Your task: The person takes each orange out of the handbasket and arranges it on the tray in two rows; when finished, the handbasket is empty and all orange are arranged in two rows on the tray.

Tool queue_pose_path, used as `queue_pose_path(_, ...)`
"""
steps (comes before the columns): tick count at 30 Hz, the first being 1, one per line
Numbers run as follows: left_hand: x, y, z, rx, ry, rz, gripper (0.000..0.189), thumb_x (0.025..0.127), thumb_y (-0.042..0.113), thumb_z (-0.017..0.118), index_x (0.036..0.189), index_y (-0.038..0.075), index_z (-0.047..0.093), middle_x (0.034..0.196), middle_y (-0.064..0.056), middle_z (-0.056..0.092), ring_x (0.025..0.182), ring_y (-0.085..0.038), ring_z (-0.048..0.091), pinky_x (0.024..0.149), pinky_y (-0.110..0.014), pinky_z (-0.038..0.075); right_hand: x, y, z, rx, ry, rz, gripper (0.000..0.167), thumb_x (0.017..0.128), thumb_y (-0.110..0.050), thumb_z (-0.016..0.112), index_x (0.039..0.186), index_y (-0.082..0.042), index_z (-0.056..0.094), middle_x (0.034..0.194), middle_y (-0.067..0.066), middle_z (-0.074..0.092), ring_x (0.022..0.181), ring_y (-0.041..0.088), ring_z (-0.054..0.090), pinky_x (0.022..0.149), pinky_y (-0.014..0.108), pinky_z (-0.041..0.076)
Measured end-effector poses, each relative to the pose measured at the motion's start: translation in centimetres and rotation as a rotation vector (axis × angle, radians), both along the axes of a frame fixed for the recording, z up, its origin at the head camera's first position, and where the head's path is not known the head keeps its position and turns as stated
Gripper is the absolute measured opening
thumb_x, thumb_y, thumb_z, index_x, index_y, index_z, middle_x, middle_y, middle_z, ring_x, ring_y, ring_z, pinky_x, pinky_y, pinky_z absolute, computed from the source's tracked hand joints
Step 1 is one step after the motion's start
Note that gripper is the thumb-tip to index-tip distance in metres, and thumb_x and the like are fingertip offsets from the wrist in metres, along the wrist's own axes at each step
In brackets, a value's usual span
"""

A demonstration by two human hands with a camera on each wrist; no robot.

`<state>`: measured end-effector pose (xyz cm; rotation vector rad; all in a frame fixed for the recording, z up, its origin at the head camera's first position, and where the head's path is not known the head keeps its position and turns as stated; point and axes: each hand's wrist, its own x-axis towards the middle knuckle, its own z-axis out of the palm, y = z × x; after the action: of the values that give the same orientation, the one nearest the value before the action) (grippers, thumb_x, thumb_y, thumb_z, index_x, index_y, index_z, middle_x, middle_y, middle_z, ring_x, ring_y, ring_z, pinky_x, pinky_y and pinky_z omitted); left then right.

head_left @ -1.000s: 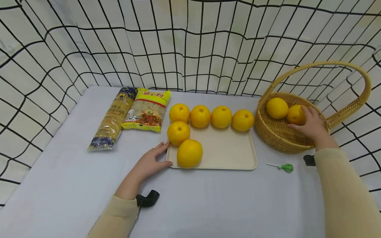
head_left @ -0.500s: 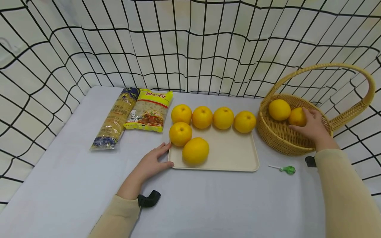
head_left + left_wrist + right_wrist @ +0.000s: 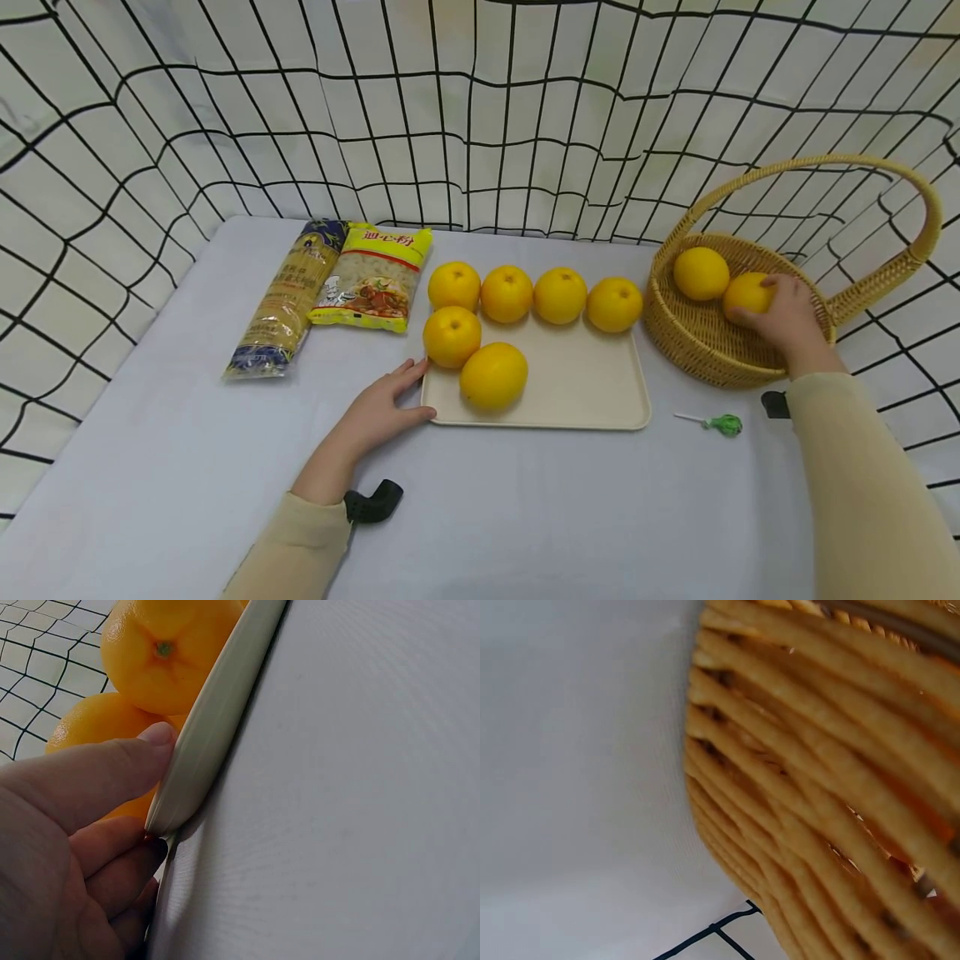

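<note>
My left hand point(image 3: 382, 412) rests at the near left corner of a cream tray point(image 3: 577, 383), thumb and fingers touching its rim point(image 3: 206, 724). Oranges line the tray's back and left sides, among them a left-side orange point(image 3: 452, 337). In front of that one lies a larger, paler, oval yellow-orange fruit point(image 3: 493, 377). My right hand point(image 3: 791, 317) reaches into a wicker basket point(image 3: 697, 354) and holds an orange point(image 3: 746, 296) from its right side. Beside it in the basket sits another orange point(image 3: 701, 273). The basket's weave hides my right fingers in the right wrist view.
A bag of noodles point(image 3: 288, 300) and a yellow food packet point(image 3: 371, 279) lie at the back left. A green-wrapped lollipop point(image 3: 723, 425) lies in front of the basket. The basket's tall handle point(image 3: 825, 158) arches up; black netting point(image 3: 510, 142) encloses the table.
The oval fruit on the tray has rolled a little right and back, then come to rest. My right hand stays on the orange in the basket; my left hand keeps to the tray corner.
</note>
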<state>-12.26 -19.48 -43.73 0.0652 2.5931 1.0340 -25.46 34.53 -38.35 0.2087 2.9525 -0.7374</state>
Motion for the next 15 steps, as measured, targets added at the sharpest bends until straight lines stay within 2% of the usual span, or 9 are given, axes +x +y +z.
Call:
queue_pose_path(3,0.02,0.01,-0.03,0.001,0.000,0.000,0.077,0.078,0.048,0.064,0.143,0.028,0.028,0.151,-0.007,0.021,0.137,-0.038,0.020,0.108,-0.058,0.018,-0.06,-0.02,0.00,-0.018,-0.004,-0.031,0.094,0.080,-0.059,0.053,0.137,0.005,0.014,0.141,0.036,0.001,0.118,0.055,0.022,0.098,0.066,0.022)
queue_pose_path(6,0.02,-0.02,-0.09,-0.004,0.007,-0.006,0.077,0.078,0.048,0.064,0.143,0.027,0.028,0.151,-0.008,0.021,0.136,-0.039,0.020,0.107,-0.058,0.018,-0.16,0.11,-0.05,-0.035,-0.026,-0.046,0.103,0.079,-0.059,0.054,0.144,-0.002,-0.003,0.141,0.034,-0.006,0.116,0.057,0.022,0.096,0.069,0.023)
queue_pose_path(9,0.01,-0.01,-0.06,-0.005,0.003,-0.004,0.077,0.078,0.049,0.064,0.143,0.027,0.028,0.151,-0.008,0.021,0.136,-0.039,0.019,0.107,-0.058,0.018,-0.24,0.28,-0.07,-0.058,-0.056,-0.043,0.110,0.077,-0.059,0.056,0.144,-0.010,-0.016,0.142,0.033,-0.015,0.116,0.060,0.020,0.093,0.072,0.023)
queue_pose_path(12,0.00,0.02,-0.06,-0.007,-0.001,0.001,0.077,0.078,0.049,0.064,0.143,0.027,0.028,0.151,-0.008,0.021,0.137,-0.039,0.019,0.107,-0.058,0.018,-0.22,0.38,0.05,-0.066,-0.078,-0.025,0.111,0.077,-0.059,0.058,0.144,-0.011,-0.015,0.141,0.034,-0.019,0.116,0.063,0.018,0.091,0.073,0.023)
queue_pose_path(15,0.02,0.07,-0.01,-0.005,0.000,0.001,0.078,0.078,0.049,0.064,0.143,0.027,0.028,0.151,-0.008,0.021,0.137,-0.039,0.019,0.107,-0.058,0.018,-0.22,0.45,0.14,-0.055,-0.070,0.005,0.109,0.078,-0.055,0.060,0.145,-0.006,-0.010,0.142,0.037,-0.009,0.118,0.060,0.019,0.092,0.071,0.024)
